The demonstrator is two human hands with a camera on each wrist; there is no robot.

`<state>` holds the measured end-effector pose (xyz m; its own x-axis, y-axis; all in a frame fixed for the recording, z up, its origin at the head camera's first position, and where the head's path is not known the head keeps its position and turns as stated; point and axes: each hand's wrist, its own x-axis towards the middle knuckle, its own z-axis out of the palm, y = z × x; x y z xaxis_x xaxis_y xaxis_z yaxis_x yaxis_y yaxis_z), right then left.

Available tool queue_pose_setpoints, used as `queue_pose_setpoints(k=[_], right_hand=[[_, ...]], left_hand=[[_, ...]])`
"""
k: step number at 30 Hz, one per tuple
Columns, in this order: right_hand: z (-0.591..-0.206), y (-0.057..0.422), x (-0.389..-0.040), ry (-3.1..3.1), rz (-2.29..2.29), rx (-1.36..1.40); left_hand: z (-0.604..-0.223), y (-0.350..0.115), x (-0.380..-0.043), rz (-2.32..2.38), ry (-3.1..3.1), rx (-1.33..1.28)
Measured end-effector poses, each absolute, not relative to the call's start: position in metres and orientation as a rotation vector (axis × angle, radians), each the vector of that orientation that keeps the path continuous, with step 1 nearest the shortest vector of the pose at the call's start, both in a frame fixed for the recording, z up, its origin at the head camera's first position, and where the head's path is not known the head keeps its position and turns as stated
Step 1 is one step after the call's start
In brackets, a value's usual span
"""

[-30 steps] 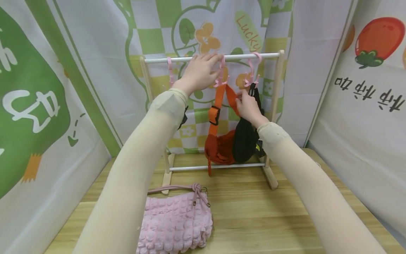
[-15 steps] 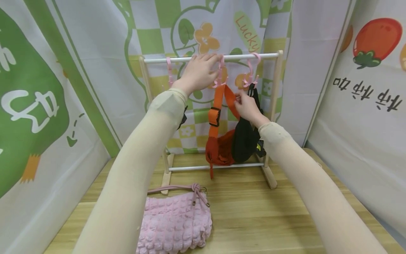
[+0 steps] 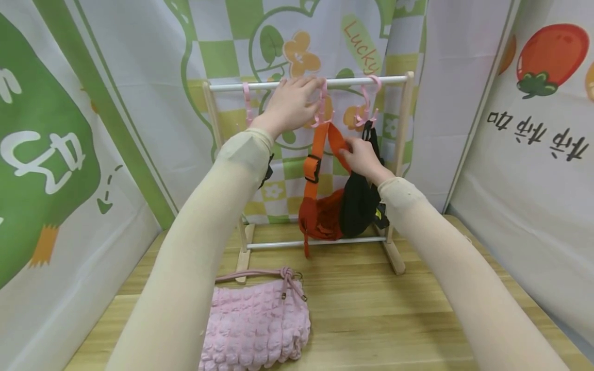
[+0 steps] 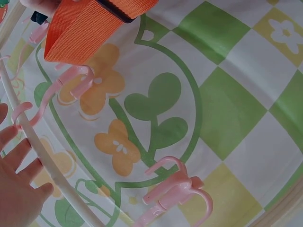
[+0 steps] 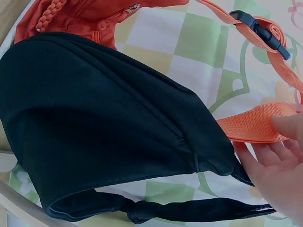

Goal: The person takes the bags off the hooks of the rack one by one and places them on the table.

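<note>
My left hand (image 3: pixel 291 104) lies over the white top rail (image 3: pixel 345 82) of a small rack, fingers fairly straight, beside the middle pink hook (image 3: pixel 322 105). From that hook an orange strap (image 3: pixel 318 141) with a black buckle (image 3: pixel 312 169) hangs in a loop, carrying a red-orange bag (image 3: pixel 325 216). The right hand (image 3: pixel 364 157) pinches the loop's right side between thumb and fingers; the right wrist view shows the strap (image 5: pixel 255 124) there. Close by, a black bag (image 3: pixel 356 206) hangs from the right pink hook (image 3: pixel 368 105), partly overlapping the orange one.
A pink puffy handbag (image 3: pixel 260 324) lies on the wooden table (image 3: pixel 371 319) in front of the rack, partly behind the left arm. A left pink hook (image 3: pixel 248 103) is on the rail. A dark item (image 3: pixel 267 172) shows beside the left sleeve. Printed cloth walls surround the table.
The orange bag sways slightly, and the right hand's fingers shift a little on its strap. My left hand stays on the rail.
</note>
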<state>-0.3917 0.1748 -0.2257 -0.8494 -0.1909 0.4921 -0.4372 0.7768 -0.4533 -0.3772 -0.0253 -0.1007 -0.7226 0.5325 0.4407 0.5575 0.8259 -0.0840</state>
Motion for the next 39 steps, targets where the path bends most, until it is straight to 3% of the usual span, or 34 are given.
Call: queue_pose_setpoints(k=[39], right_hand=[[-0.214, 0.177, -0.389, -2.409, 1.183, 0.224]], left_hand=[[-0.101, -0.025, -0.378, -0.09, -2.574, -0.798]])
